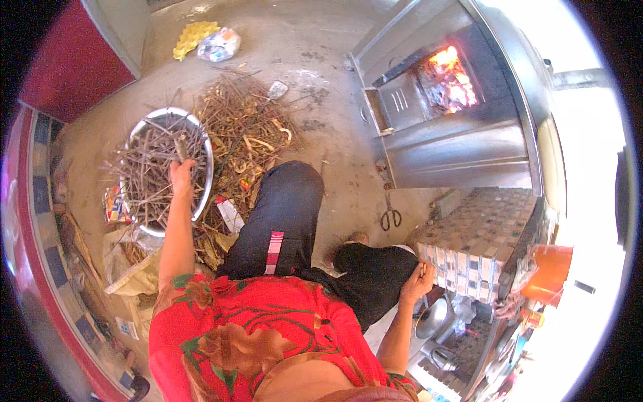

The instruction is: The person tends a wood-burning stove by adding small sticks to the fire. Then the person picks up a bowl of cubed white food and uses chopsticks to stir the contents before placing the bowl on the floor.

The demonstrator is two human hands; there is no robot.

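At the left, a round metal basin is heaped with thin dry twigs. Over its right part, my left hand is closed around a thicker stick that points away from me. My right hand rests by my right knee with its fingers curled in; whatever they may hold is hidden. Beside the basin, a loose pile of twigs and dry leaves covers the floor. Ahead on the right, a metal stove has its firebox open, with a fire burning inside.
Black-handled scissors lie on the floor before the stove. A tiled block stands near my right knee, with an orange bucket beyond it. A filled plastic bag and a yellow bumpy tray lie at the far left.
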